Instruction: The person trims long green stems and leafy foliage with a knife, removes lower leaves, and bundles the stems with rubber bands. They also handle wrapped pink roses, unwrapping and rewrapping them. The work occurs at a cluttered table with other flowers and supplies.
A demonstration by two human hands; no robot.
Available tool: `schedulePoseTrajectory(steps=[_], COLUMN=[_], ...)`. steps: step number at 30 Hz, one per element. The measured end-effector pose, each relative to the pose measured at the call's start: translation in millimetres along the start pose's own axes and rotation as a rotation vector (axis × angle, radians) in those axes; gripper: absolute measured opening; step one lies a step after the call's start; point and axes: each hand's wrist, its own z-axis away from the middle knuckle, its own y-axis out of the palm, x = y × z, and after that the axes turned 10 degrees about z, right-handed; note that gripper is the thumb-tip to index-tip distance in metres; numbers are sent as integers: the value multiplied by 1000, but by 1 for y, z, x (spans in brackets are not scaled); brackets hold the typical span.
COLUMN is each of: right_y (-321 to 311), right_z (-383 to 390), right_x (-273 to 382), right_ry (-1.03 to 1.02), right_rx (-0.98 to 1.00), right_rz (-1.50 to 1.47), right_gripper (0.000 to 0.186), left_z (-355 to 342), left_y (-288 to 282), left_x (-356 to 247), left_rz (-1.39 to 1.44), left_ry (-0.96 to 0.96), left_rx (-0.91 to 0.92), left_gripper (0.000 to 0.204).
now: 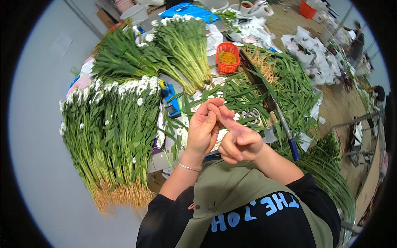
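My left hand grips the stretched index finger of my right hand, whose other fingers are curled; whether anything small is between them I cannot tell. Behind them lie loose green leaves, a blue handled tool and a red plastic basket holding yellow rubber bands. To the right a long dark blade with a blue grip lies across the leaves. Long bunches of white flowers lie on the left, with pale lower ends; more green-stemmed bunches lie above them.
Wrapped flowers stand at the right near a red crate. Another person is in the right background. Blue plastic and white paper lie at the back. Long green blades spread at lower right. A pale wall borders the left.
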Motion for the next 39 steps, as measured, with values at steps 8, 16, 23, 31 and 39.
schedulePoseTrajectory(steps=[8,16,23,31,39], right_y=[-16,-7,-24,-45,-25], right_z=[12,24,47,23,-35], right_x=[-33,-51,-74,-94,-99], right_ry=[57,127,-39,105,316], right_rx=[-290,-683,-842,-789,-617], right_rz=[428,587,643,654,826], right_gripper=[68,84,72,54,36], left_z=[-26,-30,54,227,247], left_y=[10,-76,-218,-275,-295], left_x=[8,10,-83,-212,-246], left_rz=[-29,85,-1347,-2047,-1974], left_ry=[-231,-652,90,-284,-387], left_rx=[46,-123,-254,-1238,-1170], left_gripper=[33,43,33,73,55])
